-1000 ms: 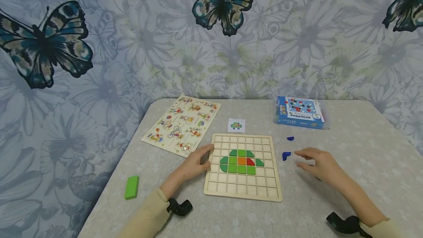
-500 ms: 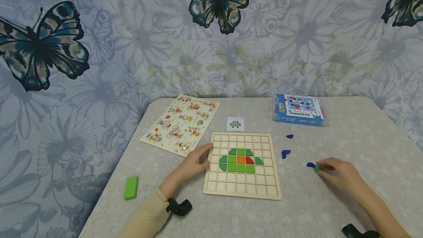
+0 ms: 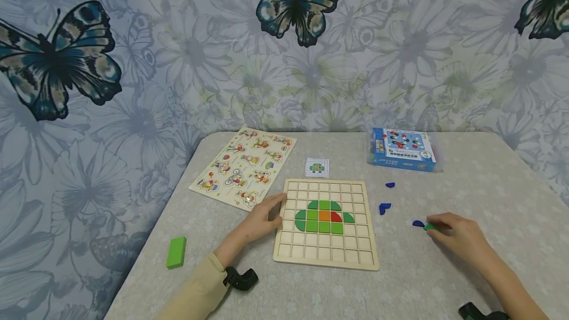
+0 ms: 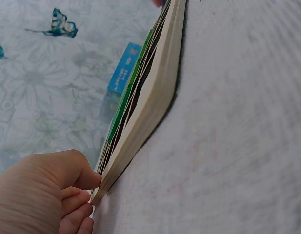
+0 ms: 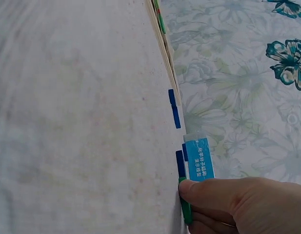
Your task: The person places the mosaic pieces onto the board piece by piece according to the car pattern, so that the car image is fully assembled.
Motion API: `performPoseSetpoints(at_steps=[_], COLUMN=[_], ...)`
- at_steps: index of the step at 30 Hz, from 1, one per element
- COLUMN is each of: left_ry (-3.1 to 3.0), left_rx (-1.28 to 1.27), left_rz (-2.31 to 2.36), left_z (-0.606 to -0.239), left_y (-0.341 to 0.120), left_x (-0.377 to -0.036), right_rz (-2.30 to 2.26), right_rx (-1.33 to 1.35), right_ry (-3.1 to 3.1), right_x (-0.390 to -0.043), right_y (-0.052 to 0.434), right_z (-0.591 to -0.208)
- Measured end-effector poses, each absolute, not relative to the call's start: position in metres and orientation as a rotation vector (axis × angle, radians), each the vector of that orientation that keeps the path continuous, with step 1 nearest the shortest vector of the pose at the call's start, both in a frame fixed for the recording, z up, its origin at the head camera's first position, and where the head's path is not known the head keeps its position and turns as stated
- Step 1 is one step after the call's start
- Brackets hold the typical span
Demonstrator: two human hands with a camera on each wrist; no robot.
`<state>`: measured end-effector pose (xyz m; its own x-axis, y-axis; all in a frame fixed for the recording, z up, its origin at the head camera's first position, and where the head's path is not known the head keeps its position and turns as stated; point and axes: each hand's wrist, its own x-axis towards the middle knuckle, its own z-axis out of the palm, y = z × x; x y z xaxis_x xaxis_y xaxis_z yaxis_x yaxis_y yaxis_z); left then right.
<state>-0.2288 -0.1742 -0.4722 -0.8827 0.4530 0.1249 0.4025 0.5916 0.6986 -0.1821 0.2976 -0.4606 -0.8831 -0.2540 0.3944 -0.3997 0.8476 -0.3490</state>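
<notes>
A wooden grid board lies mid-table, with green, orange and red pieces forming a shape in it. My left hand touches its left edge with thumb and fingertips, a gap showing between them; the left wrist view shows the thumb tip against that edge. Right of the board, my right hand pinches a green piece between thumb and fingers, low at the tabletop. Its full outline is covered by the fingers. Just left of it lies a dark blue half-round piece.
More blue pieces lie between the board and my right hand, with another blue piece behind. A small pattern card, a picture board and a blue box stand farther back. A green block is at left.
My right hand has drawn back rightward from beside the blue pieces, uncovering another blue piece, and now pinches a green piece. The left hand stays at the board's edge.
</notes>
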Motion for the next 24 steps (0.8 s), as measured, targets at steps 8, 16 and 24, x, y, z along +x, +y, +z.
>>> performPoseSetpoints(at_steps=[8, 16, 24], left_ry=[2.730, 2.736, 2.723], left_rx=[0.737, 0.750, 0.748], left_rz=[1.195, 1.187, 1.174], left_z=[-0.474, -0.474, -0.473], left_y=[-0.175, -0.175, -0.176], left_x=[-0.229, -0.229, -0.229], right_rz=[0.617, 0.690, 0.888], right_rx=[0.576, 0.744, 0.981], right_ry=[-2.617, -2.567, -2.573], right_x=[-0.187, -0.195, -0.211], right_y=[0.295, 0.259, 0.205], right_z=[-0.456, -0.428, -0.429])
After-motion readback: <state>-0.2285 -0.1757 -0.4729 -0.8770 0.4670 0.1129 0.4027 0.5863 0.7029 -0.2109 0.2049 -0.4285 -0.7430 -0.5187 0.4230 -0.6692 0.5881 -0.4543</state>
